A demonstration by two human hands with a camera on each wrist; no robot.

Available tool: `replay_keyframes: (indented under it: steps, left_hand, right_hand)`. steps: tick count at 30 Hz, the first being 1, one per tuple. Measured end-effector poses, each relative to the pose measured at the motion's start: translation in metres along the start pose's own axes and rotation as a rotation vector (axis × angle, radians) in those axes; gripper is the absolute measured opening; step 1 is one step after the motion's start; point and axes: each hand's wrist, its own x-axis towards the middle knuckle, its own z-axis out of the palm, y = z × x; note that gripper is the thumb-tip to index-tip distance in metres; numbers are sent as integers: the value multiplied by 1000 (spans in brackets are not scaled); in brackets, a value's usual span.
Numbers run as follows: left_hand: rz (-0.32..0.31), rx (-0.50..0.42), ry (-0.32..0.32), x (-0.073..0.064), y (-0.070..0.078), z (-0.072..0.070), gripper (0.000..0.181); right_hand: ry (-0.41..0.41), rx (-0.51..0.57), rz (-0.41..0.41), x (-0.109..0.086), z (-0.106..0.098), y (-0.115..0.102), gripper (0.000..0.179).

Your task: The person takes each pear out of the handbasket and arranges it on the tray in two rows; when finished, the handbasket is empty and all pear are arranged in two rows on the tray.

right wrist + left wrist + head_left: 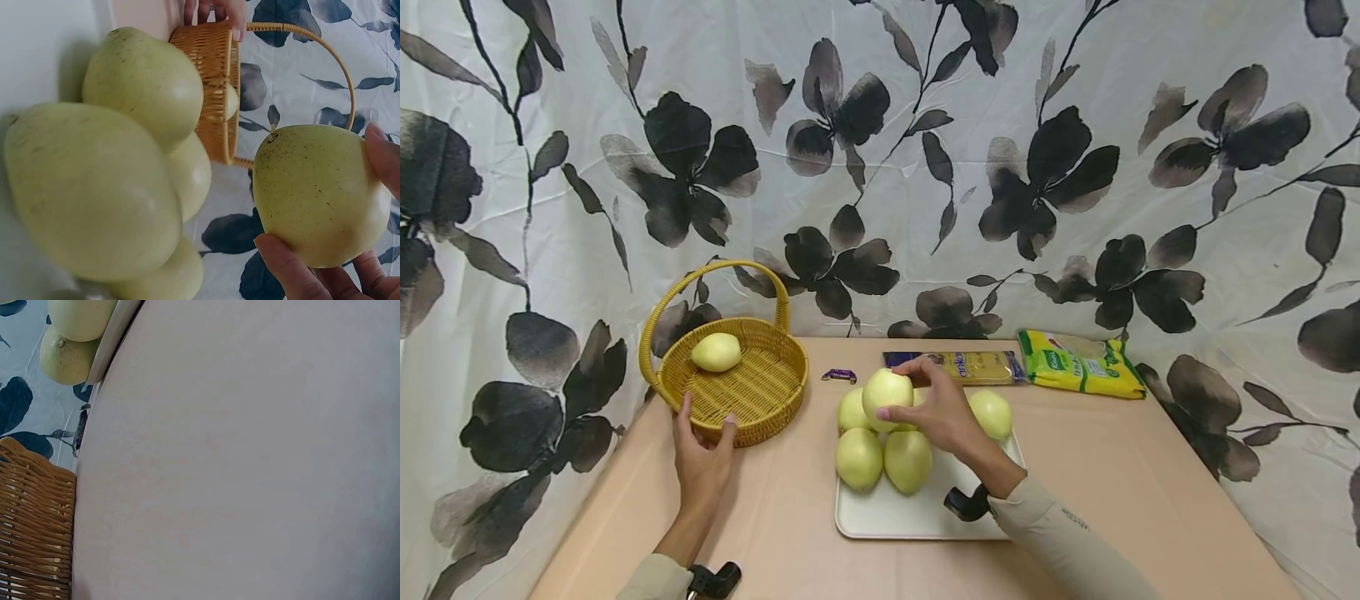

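Note:
My right hand [951,417] grips a pale yellow-green pear [886,396] between thumb and fingers, above several more pears [860,459] on a white tray [917,518]. In the right wrist view the held pear [319,194] shows its short stem and brown specks, clear of the others. My left hand [702,471] holds the near rim of a yellow wicker basket [786,400] with an arched handle. One pear [717,352] lies inside that basket, toward its back left. The left wrist view catches the basket's woven side [37,525] but no hand.
Behind the tray lie a blue-and-yellow noodle packet [981,367] and a yellow-green bag [1081,363]. A small purple wrapped item [839,376] sits between basket and tray. A floral cloth [925,167] hangs at the back of the peach-coloured table [1112,500].

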Motion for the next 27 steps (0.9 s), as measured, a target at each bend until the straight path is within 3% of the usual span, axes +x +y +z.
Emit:
replay_keyframes:
  steps: [18, 27]
  left_hand:
    - [2, -11, -5, 1, 2, 1, 85]
    - [-8, 14, -5, 2, -2, 0, 86]
  right_hand:
    - [71, -63, 118, -27, -43, 40, 63]
    - [72, -115, 175, -40, -54, 56, 60]
